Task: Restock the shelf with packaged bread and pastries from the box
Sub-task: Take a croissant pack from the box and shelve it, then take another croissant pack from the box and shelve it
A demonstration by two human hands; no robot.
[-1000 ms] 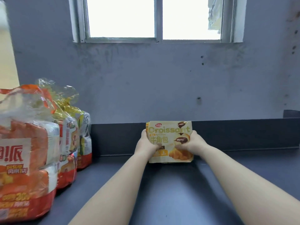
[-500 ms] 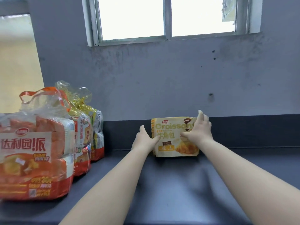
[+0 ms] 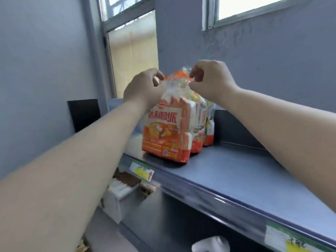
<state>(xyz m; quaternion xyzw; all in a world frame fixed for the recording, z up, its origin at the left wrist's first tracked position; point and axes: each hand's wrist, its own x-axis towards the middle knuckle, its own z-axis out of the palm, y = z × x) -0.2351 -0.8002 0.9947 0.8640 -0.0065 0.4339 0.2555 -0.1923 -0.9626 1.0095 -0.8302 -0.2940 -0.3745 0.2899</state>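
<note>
An orange bag of packaged pastries stands upright near the front edge of the dark blue top shelf. Two more bags stand in a row behind it. My left hand pinches the clear plastic top of the orange bag on its left side. My right hand pinches the same plastic top on its right side. The croissant pack is out of view.
A grey wall and a window rise behind the shelf. Price labels hang on the shelf's front rail. Below the shelf at the left sit white boxes with dark items. A white object shows at the bottom.
Both hands have left the croissant pack and moved left to the top of the orange bag. My view has swung left and down, showing the shelf front.
</note>
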